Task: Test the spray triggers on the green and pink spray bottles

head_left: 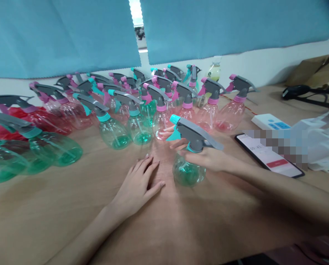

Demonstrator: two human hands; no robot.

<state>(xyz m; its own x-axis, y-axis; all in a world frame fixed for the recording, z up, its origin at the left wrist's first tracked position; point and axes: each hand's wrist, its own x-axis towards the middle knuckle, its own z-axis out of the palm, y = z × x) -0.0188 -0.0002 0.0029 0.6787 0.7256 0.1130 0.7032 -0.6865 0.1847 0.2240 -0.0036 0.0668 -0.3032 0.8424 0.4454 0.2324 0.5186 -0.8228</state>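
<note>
My right hand [208,159] is at the neck of a clear green spray bottle [188,171] with a grey and turquoise trigger head. The thumb crosses the front of the neck and the fingers reach behind it, partly hidden by the head. The bottle stands upright on the table, apart from the others. Just left of it, my left hand [136,184] lies flat on the wood with its fingers spread, holding nothing. Beyond both hands stand a green spray bottle [139,129] and a pink spray bottle [162,123], in front of several more.
Green spray bottles [56,149] crowd the left side, near a red plastic bag [4,127]. To the right lie a phone [269,154], a white device [272,121] and a clear plastic container [319,140]. Black-framed glasses [299,94] and a cardboard box [310,71] sit farther back.
</note>
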